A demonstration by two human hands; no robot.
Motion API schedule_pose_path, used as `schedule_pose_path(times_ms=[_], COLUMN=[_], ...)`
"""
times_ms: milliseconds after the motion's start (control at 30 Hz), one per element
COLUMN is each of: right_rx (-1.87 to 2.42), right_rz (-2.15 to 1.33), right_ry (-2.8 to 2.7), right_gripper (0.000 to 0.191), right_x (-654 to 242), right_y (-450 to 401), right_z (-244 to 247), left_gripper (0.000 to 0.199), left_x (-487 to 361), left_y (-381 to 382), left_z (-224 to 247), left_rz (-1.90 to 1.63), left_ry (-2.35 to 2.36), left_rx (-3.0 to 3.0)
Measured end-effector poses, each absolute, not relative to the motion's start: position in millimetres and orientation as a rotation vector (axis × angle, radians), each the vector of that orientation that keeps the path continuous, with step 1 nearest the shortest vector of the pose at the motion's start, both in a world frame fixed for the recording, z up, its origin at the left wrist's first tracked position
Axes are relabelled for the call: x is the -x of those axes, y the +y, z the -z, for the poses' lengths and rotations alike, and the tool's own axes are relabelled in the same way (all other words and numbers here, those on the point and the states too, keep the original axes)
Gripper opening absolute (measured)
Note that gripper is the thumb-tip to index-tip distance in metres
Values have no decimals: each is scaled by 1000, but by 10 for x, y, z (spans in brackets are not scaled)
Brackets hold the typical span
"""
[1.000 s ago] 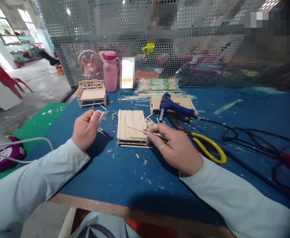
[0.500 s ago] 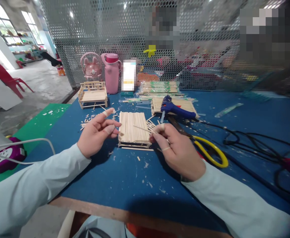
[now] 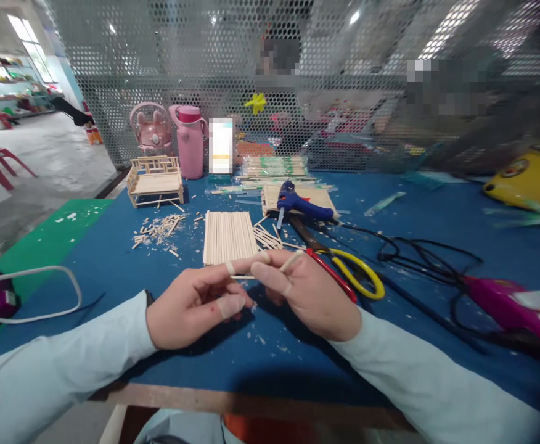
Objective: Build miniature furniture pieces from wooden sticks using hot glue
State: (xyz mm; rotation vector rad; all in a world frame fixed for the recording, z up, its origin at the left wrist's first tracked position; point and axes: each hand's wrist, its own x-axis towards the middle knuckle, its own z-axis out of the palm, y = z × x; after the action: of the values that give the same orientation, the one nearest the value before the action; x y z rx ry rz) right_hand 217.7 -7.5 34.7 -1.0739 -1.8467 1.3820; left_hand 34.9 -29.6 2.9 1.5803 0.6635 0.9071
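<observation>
Long, plain pale-blue sleeves (image 3: 66,370), softly creased, reach the wrists. Pale wraps (image 3: 230,305) circle fingers of the left hand (image 3: 189,308) and right hand (image 3: 319,296). Below the counter (image 3: 182,369), more pale-blue cloth (image 3: 184,424) shows.

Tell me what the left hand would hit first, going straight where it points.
The left hand would likely meet the right hand first; their fingers overlap in view, though depth is unclear.

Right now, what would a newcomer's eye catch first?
Probably the blue glue gun, lying on a slatted stick panel behind the yellow-and-red-handled scissors. Then the pink bottle at the back, and the two hands, left and right, meeting at the table's front.
</observation>
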Motion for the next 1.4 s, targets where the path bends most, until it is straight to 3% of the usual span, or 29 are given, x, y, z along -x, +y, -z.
schedule_pose_path(times_ms=[233, 700, 833, 1033, 1167, 1400], right_rx=[1107, 1044, 1065, 1311, 1157, 1130], right_rz=[-1591, -1757, -1668, -1306, -1070, -1210], right_ry=[-1680, -1527, -1653, -2152, -2148, -2068], right_gripper=[39, 27, 29, 44, 46, 39], right_x=[-2178, -2274, -2359, -2298, -2256, -2188], right_y=[-53, -56, -47, -60, -53, -107], right_z=[-289, -322, -387, -375, -334, -309], left_gripper=[32, 32, 34, 41, 41, 34], left_x=[-339, -331, -255, -263, -303, -340], left_y=[-278, -313, -226, -193, -247, -333], left_z=[-32, -78, -105, -109, -81, -16], left_rz=[-1023, -1112, -1294, -1105, -1044, -1023], left_ry=[815, 891, 952, 901, 972, 1002], left_rx=[-1673, -1449, -1205, -1112, -1348, -1954])
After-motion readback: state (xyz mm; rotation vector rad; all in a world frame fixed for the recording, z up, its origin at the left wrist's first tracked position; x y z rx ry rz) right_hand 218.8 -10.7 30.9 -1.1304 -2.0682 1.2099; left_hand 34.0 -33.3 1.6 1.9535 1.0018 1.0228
